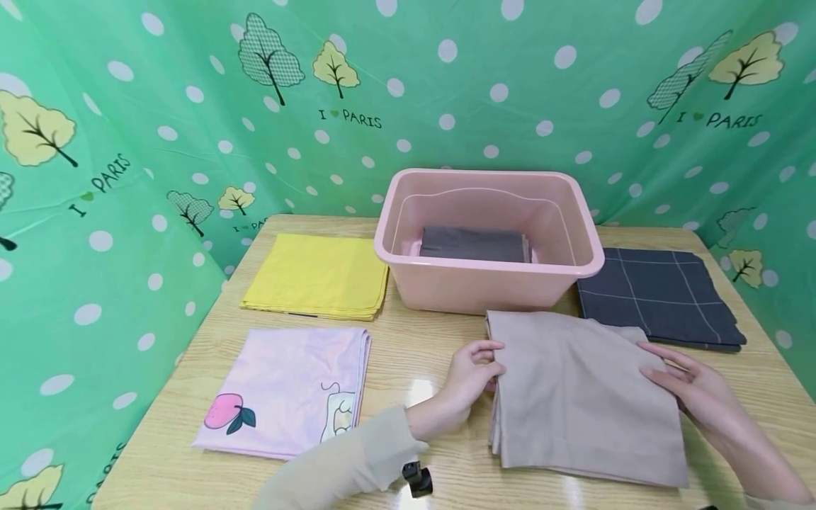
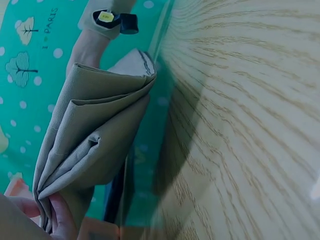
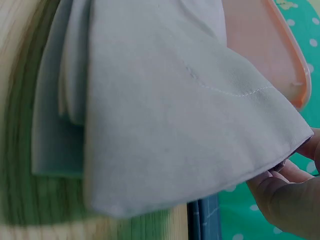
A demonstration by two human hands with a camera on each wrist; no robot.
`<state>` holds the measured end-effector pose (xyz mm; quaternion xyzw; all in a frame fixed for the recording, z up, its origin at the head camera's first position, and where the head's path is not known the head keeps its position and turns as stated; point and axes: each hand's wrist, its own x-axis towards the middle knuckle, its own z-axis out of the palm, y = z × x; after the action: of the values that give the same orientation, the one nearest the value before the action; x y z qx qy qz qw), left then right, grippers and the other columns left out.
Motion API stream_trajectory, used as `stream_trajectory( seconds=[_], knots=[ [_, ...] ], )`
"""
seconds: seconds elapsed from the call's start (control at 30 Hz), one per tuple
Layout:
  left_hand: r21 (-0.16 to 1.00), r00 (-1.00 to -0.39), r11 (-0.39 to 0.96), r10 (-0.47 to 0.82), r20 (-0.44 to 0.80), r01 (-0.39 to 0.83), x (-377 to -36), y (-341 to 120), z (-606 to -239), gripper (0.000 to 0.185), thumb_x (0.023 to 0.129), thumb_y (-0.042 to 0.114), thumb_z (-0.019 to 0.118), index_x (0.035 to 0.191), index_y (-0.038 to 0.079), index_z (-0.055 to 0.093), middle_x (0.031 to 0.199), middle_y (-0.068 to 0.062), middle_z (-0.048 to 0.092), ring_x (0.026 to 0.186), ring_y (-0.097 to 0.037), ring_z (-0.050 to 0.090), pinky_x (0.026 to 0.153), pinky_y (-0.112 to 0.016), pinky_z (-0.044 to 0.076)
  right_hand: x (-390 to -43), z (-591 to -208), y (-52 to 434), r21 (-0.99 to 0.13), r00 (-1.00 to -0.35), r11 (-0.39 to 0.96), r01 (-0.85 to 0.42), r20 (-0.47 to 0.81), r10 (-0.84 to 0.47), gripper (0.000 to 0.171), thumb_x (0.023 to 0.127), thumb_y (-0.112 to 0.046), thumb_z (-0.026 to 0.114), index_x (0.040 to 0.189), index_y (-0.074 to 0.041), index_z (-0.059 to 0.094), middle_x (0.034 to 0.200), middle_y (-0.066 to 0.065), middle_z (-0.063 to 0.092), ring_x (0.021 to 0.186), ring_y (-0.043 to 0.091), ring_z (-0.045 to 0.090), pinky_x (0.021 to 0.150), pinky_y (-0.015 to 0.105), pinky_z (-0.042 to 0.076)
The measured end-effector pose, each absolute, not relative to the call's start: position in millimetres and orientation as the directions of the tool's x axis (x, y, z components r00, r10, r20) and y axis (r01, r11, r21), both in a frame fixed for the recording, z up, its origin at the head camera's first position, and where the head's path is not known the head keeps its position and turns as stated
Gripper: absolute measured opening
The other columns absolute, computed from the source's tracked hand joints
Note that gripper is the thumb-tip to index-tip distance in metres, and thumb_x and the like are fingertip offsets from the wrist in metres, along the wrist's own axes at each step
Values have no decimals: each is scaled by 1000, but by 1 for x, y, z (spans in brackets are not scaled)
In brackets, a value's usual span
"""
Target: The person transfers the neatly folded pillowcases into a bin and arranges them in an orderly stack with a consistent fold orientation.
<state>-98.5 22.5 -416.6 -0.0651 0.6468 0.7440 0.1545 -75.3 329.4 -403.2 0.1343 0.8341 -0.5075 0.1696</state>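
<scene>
Straight ahead of me: pink rectangular plastic bin [image 1: 484,290], open top, standing on the light wood-grain table [image 1: 414,340]. Dark grey folded cloth [image 1: 472,244] flat inside it. On my left, bright yellow folded cloth [image 1: 315,273] just beside the bin; nearer me, pale lilac folded cloth [image 1: 287,382] printed with a pink fruit and dark green leaves. On my right, dark navy folded cloth with thin white grid lines [image 1: 656,297]. Behind everything I see green white-dotted fabric backdrop [image 1: 472,134], tree prints, "I PARIS" lettering.
</scene>
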Motion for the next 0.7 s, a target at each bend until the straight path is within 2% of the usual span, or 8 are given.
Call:
stream_trajectory(
  seconds=[0.1,0.17,0.33,0.37,0.43,0.5,0.6,0.7],
  knots=[
    [944,-945,-108,141,-296,-312,-99,16,-416,34,70,-9,58,101,3,62,86,-2,55,60,-7,50,54,-21,47,-79,-408,328,-811,-914,439,388,-402,65,53,83,-42,56,133,-36,36,138,21,26,107,10,49,68,17,47],
    [947,-947,-102,138,-291,-306,-99,12,-416,34,70,-9,58,102,1,61,84,-2,55,58,-7,50,53,-21,47,-83,-415,330,-811,-913,437,389,-402,67,55,82,-43,58,132,-36,38,138,13,29,103,1,48,69,19,48],
    [947,-948,-91,122,-295,-307,-99,2,-413,35,70,-8,58,103,1,61,83,-2,56,58,-7,49,53,-22,46,-93,-437,337,-814,-913,435,385,-405,51,63,78,-49,59,135,-34,35,143,10,19,125,21,30,77,23,47],
    [946,-947,-92,119,-299,-310,-99,1,-412,35,70,-8,58,103,1,61,83,-2,56,58,-7,49,53,-21,46,-95,-441,338,-818,-915,431,382,-399,55,64,78,-49,60,135,-33,35,142,8,21,120,13,35,78,24,47],
    [945,-946,-92,114,-304,-315,-99,-3,-411,36,70,-8,58,104,2,61,84,-2,56,59,-7,49,53,-21,45,-97,-447,339,-836,-924,413,360,-381,34,64,78,-48,60,135,-32,36,141,9,23,119,13,37,73,21,48],
    [944,-946,-99,108,-305,-315,-99,-6,-409,36,70,-8,58,104,2,61,83,-2,55,60,-7,49,53,-20,45,-99,-450,338,-865,-929,358,351,-370,19,63,78,-44,63,134,-31,38,133,3,37,108,5,46,72,24,50],
    [944,-947,-101,104,-303,-313,-99,-11,-408,36,70,-8,58,105,1,60,82,-1,54,60,-7,50,53,-21,45,-100,-449,333,-897,-934,286,337,-356,-15,63,77,-39,65,133,-27,40,117,-7,51,100,9,55,70,28,51],
    [943,-947,-106,102,-305,-315,-99,-17,-408,36,71,-8,58,106,1,60,82,-1,54,60,-7,50,53,-20,46,-101,-449,327,-913,-937,239,330,-347,-32,65,76,-38,67,133,-24,40,106,-13,55,90,6,58,70,31,51]
  ],
)
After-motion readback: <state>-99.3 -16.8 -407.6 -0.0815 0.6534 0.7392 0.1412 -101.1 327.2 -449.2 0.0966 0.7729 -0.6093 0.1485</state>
